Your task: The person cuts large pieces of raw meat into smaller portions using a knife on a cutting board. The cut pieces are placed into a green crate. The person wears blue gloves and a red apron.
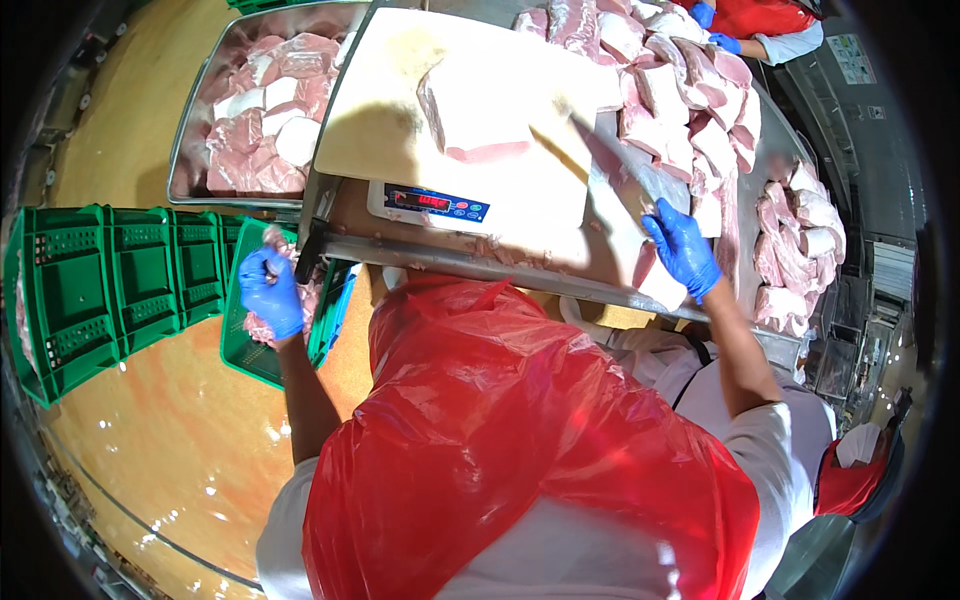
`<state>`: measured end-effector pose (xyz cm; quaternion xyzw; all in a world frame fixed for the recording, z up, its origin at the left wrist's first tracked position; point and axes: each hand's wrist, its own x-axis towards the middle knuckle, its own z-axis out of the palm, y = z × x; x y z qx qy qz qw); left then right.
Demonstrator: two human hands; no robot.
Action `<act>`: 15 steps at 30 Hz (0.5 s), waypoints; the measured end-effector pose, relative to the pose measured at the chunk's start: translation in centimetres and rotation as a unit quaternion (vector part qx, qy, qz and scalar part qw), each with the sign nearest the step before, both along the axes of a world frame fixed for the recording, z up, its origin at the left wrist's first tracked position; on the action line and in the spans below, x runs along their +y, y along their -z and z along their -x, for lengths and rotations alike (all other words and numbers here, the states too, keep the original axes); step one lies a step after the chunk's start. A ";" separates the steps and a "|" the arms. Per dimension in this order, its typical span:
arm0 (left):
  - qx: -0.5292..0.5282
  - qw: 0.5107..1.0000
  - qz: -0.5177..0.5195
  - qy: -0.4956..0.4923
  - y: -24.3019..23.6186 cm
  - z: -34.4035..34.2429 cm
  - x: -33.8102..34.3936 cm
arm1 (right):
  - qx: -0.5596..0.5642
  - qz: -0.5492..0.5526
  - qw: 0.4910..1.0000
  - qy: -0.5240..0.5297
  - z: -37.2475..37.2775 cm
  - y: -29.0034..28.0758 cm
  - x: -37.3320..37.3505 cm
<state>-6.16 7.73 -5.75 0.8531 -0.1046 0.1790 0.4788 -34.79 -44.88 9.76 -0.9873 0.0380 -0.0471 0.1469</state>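
Nearest you is your one red plastic apron (520, 400), worn over white clothing. Your two blue-gloved hands are well apart. Your left hand (272, 300) curls above one green plastic crate (240, 340) with meat scraps inside; a small pale meat scrap (275, 237) shows at its fingertips, though you cannot tell from here whether they are clamped on it. The crate sits below the table edge, probably so trimmings can drop straight in. Your right hand (685, 250) is clamped around what looks like the hidden handle of one broad grey-bladed knife (630, 172), its blade slanting inward over the steel table (560, 285), presumably to keep it within reach of the meat.

Beyond the table's near edge, one white digital scale (400, 210) pokes out from under one large white cutting board (375, 125), which seems to rest on it, likely for weighing. One thick pink-edged slab of white fat (480, 110) lies flat on the board. Left of it stands one deep steel tray (185, 150) of pink cuts, too overlapped to count; right of it is one large pile of pork pieces (690, 100), equally uncountable. Farthest off, at upper right, are a co-worker's two blue-gloved hands (725, 43).
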 end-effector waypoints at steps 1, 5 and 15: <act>0.057 0.989 -0.135 0.022 2.1 -0.5 4.7 | 0.054 -0.204 0.965 0.158 -2.5 -1.1 3.7; 0.300 0.831 -0.467 0.032 3.2 -0.9 13.9 | -0.024 -0.636 0.743 0.206 -10.8 5.2 9.3; 0.027 0.983 -0.153 0.099 -7.9 -5.8 2.4 | -0.183 -0.760 0.622 0.052 -35.5 0.8 18.5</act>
